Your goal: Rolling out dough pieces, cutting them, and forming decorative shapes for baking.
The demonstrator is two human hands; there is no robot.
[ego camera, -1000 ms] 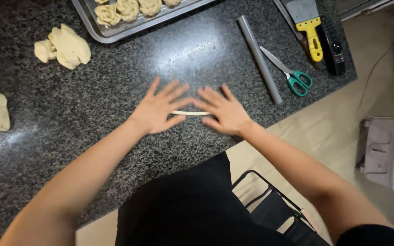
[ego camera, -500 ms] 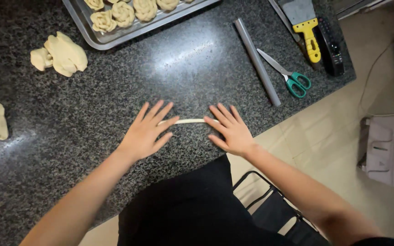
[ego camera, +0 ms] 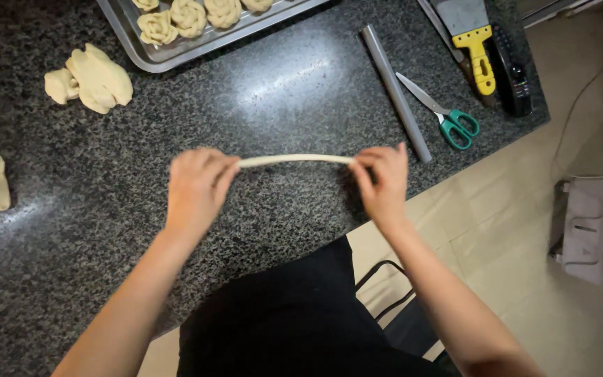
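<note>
Now, over the dark speckled granite worktop, the left hand pinches one end of a thin dough rope in its fingers; the rope spans level to the right hand, whose fingers pinch the other end, near a grey rolling rod and green-handled scissors.

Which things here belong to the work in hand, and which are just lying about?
In use: dough rope, left hand, right hand, counter.
Lying about: scissors, grey rod, scraper, dough lumps, tray of shaped rolls.
</note>
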